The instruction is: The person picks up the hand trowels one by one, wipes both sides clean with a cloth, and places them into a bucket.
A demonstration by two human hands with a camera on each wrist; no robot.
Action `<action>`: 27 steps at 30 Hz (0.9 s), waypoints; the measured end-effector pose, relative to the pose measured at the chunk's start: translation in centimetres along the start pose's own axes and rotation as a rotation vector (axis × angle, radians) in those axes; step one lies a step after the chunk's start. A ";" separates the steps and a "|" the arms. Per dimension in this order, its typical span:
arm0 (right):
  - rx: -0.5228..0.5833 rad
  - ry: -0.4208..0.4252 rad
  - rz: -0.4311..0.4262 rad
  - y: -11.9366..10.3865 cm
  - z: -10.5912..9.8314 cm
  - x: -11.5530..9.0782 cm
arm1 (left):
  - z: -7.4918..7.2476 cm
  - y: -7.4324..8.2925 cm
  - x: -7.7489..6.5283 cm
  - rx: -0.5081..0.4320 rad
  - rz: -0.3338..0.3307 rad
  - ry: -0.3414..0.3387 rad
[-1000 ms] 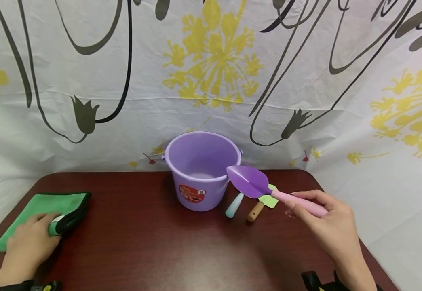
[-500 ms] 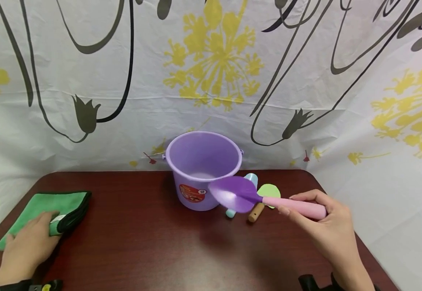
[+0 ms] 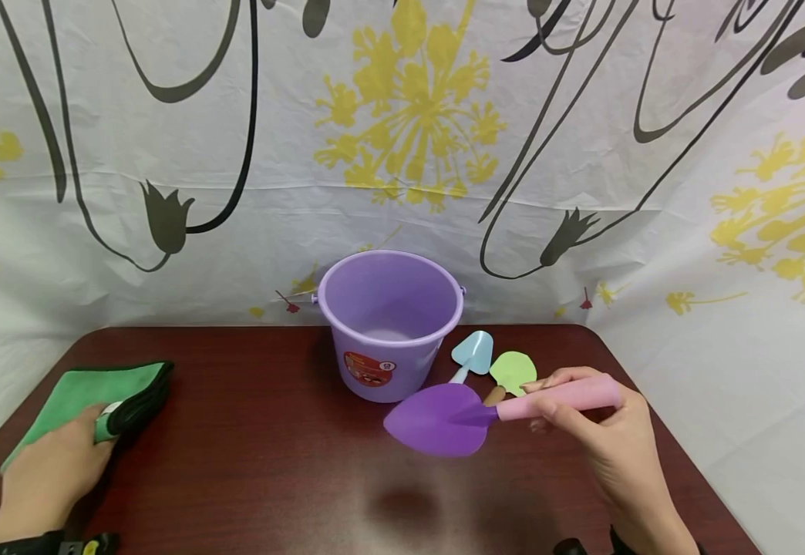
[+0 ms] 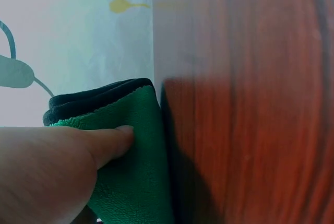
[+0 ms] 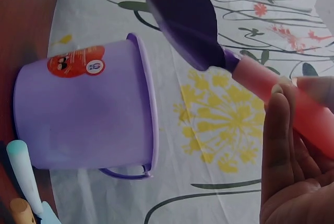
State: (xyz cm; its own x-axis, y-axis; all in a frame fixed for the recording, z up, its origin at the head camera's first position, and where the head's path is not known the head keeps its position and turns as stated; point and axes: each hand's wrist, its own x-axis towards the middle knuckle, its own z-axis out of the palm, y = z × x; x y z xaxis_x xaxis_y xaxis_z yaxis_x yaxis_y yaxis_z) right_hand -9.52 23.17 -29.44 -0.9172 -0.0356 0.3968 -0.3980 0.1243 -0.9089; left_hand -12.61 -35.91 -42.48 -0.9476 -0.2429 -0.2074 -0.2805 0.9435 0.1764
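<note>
A toy trowel (image 3: 437, 424) with a purple blade and pink handle is held in my right hand (image 3: 611, 439), over the table. Thumb and fingers pinch the handle, and the blade points left. In the right wrist view the same trowel (image 5: 190, 23) hangs in front of the bucket's rim. At the far left, my left hand (image 3: 55, 474) grips a folded green cloth (image 3: 100, 389) with black edging and a white tag. The left wrist view shows the thumb (image 4: 115, 143) pressed on the cloth's green face; the other fingers are hidden.
A purple bucket (image 3: 402, 362) with a red sticker stands upright at the table's back edge. Right of it lie a light blue toy shovel (image 3: 474, 351) and a green-headed tool (image 3: 512, 371) with a brown handle, partly covered by the trowel. A patterned sheet (image 3: 271, 154) hangs behind.
The trowel has swung down and left, away from the bucket's side, uncovering the blue shovel; its blade has turned. The left hand stays at the cloth, whose folded edge has shifted slightly.
</note>
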 end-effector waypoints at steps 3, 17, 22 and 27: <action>0.096 -0.068 -0.084 0.7 0.0 0.3 | 0.0 0.1 -0.1 0.000 0.016 0.019; 0.263 -0.164 -0.108 1.6 0.4 0.7 | -0.4 1.3 -0.4 -0.024 0.020 -0.016; 0.279 -0.192 -0.138 1.7 0.5 0.7 | -0.5 2.0 -0.5 -0.057 0.088 0.016; 0.215 -0.142 -0.043 1.3 0.9 0.5 | -1.0 4.0 -0.8 -0.154 0.171 0.069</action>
State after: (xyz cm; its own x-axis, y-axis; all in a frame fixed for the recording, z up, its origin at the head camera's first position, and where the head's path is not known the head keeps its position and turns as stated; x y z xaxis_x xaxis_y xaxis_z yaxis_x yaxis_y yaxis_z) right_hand -10.55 22.38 -30.54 -0.8863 -0.1773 0.4278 -0.4175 -0.0938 -0.9038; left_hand -13.11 -32.18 -40.64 -0.9900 -0.1024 -0.0967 -0.1301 0.9281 0.3490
